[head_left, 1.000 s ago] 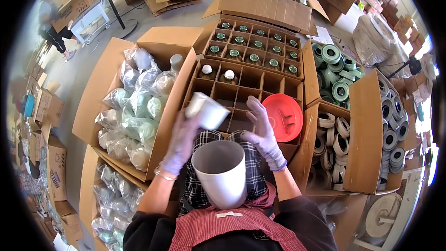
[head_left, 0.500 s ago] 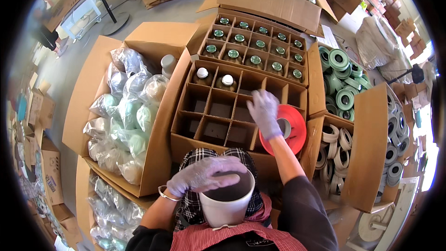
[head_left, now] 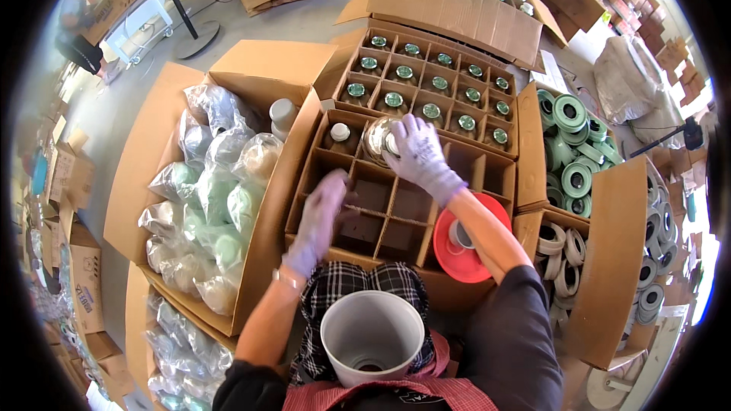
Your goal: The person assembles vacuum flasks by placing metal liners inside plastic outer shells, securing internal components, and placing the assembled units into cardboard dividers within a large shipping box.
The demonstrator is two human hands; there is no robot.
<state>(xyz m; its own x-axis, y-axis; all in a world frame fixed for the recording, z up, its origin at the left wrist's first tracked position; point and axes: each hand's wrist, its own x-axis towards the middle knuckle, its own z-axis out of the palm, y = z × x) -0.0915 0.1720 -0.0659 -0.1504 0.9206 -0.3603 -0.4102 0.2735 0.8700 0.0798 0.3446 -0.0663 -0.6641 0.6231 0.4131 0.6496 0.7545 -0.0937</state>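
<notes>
My right hand (head_left: 419,156), in a pale glove, grips a clear glass jar (head_left: 378,140) and holds it tilted over a back-row cell of the divided cardboard carton (head_left: 396,247). A white-capped jar (head_left: 339,135) stands in the cell to its left. My gloved left hand (head_left: 321,217) is blurred and lies on the carton's left dividers with nothing seen in it. A white plastic pot (head_left: 371,335) sits open-mouthed on my lap below both hands.
Behind it stands a carton of green-lidded jars (head_left: 434,84). A box of plastic-wrapped jars (head_left: 213,190) is at my left. At my right are a red dish (head_left: 476,255), green caps (head_left: 571,144) and white rings (head_left: 560,259). Cardboard boxes lie all round.
My right hand left the red dish and took a jar at the carton's back row. My left hand came up from the white pot to the carton's dividers.
</notes>
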